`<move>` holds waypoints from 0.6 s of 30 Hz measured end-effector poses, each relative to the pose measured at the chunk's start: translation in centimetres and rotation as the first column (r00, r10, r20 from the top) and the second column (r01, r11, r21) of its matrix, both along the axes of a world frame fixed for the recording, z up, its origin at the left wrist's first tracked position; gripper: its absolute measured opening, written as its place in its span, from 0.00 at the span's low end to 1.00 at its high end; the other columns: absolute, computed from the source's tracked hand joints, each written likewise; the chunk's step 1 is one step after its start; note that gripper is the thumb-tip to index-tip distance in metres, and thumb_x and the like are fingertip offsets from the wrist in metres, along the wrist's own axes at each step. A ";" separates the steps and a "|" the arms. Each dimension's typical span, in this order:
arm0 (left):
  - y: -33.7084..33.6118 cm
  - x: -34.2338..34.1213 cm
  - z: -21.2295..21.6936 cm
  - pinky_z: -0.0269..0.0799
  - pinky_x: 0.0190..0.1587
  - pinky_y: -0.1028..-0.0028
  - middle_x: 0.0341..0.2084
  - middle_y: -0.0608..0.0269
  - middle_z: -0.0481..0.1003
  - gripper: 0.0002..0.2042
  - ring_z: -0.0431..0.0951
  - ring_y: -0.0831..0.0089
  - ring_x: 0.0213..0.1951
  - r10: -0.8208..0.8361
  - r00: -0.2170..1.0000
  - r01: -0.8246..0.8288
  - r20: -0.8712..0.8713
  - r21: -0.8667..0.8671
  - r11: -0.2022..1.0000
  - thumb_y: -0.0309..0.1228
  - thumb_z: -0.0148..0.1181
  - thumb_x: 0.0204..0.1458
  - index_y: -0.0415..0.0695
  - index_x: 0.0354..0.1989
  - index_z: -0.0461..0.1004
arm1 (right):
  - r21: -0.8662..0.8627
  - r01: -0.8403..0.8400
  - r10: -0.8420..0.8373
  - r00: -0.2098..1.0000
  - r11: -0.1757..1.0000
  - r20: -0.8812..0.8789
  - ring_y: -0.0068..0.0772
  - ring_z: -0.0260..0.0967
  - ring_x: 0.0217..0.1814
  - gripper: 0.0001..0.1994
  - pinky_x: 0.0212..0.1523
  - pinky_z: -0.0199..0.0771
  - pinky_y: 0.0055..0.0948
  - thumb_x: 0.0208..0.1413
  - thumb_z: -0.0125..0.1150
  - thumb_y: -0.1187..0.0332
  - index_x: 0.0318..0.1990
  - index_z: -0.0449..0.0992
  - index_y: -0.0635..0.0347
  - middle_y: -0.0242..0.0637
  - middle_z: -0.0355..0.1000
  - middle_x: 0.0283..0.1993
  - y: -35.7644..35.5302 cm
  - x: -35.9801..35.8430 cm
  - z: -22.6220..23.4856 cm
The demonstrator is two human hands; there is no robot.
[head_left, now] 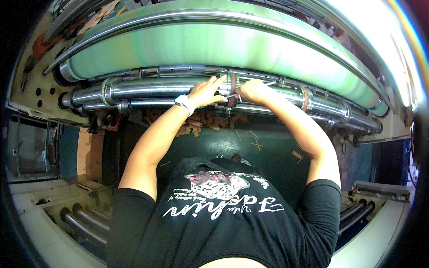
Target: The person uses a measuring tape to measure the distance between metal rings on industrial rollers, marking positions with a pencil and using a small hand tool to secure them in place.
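Note:
My left hand, with a white watch on its wrist, spans a metal collar on a long steel shaft. Its fingers lie over the top of the collar and its thumb is lower, on the near side. Just to the right, my right hand is closed around a thin metal rod that looks like a hex key. The rod's end shows between both hands; the rest is mostly hidden by my fingers. A reddish-brown band circles the shaft between my hands.
Behind the shaft lies a wide pale green roller, with a steel bar across it. More collars and a second brown-banded ring sit along the shaft. Cardboard scraps litter the dark floor below. Machine frames stand at both sides.

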State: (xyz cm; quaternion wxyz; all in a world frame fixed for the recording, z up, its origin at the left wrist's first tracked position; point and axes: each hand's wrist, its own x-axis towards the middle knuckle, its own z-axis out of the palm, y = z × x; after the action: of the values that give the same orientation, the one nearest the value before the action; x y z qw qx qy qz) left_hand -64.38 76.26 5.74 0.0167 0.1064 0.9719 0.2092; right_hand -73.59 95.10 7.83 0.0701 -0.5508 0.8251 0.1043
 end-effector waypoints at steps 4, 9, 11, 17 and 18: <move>-0.2 -0.3 -0.5 0.67 0.43 0.60 0.46 0.50 0.63 0.40 0.69 0.51 0.44 -0.003 1.000 0.002 0.018 0.036 0.999 0.48 0.61 0.39 0.48 0.60 0.49 | -0.371 0.234 -0.128 0.949 0.899 0.288 0.51 0.68 0.27 0.07 0.28 0.68 0.42 0.52 0.50 0.64 0.33 0.72 0.55 0.48 0.69 0.23 3.2 2.8 -5.6; -1.2 -0.5 -0.5 0.68 0.39 0.63 0.40 0.50 0.66 0.40 0.71 0.55 0.39 -0.058 0.995 0.063 -0.081 0.058 0.996 0.44 0.63 0.37 0.49 0.60 0.51 | -0.453 0.881 -0.003 0.458 0.139 0.889 0.19 0.54 0.19 0.16 0.21 0.56 0.20 0.59 0.45 0.59 0.25 0.66 0.62 0.27 0.60 0.18 -3.6 12.0 -14.5; -2.6 -0.2 0.8 0.67 0.31 0.68 0.28 0.54 0.70 0.36 0.72 0.63 0.29 -0.016 1.000 0.012 0.022 0.174 0.985 0.42 0.63 0.39 0.46 0.58 0.56 | -0.191 0.981 0.380 0.186 -0.024 0.906 0.19 0.54 0.17 0.16 0.18 0.55 0.19 0.60 0.41 0.58 0.29 0.65 0.61 0.30 0.60 0.18 -8.5 13.7 -14.7; -11.6 9.6 3.0 0.60 0.22 0.76 0.15 0.66 0.64 0.26 0.62 0.78 0.18 0.314 0.949 -0.304 0.020 0.317 0.898 0.37 0.60 0.45 0.41 0.52 0.63 | 0.146 0.970 0.817 0.078 -0.195 0.571 0.49 0.72 0.33 0.21 0.35 0.76 0.39 0.60 0.37 0.55 0.38 0.60 0.70 0.57 0.69 0.35 -15.9 11.9 -8.2; -13.5 12.0 2.9 0.62 0.23 0.75 0.15 0.63 0.66 0.24 0.64 0.76 0.18 0.389 0.919 -0.393 0.071 0.255 0.883 0.37 0.60 0.45 0.40 0.50 0.65 | 0.128 0.978 0.843 0.073 -0.165 0.533 0.53 0.71 0.34 0.23 0.37 0.76 0.41 0.59 0.37 0.53 0.39 0.59 0.72 0.63 0.67 0.37 -16.0 11.5 -8.1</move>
State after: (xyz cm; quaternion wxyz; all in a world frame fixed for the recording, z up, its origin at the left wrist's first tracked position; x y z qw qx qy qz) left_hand -52.41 62.78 8.63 -0.0316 -0.0922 0.9365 0.3368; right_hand -62.10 79.05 -0.27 0.1607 0.0192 0.2803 -0.9462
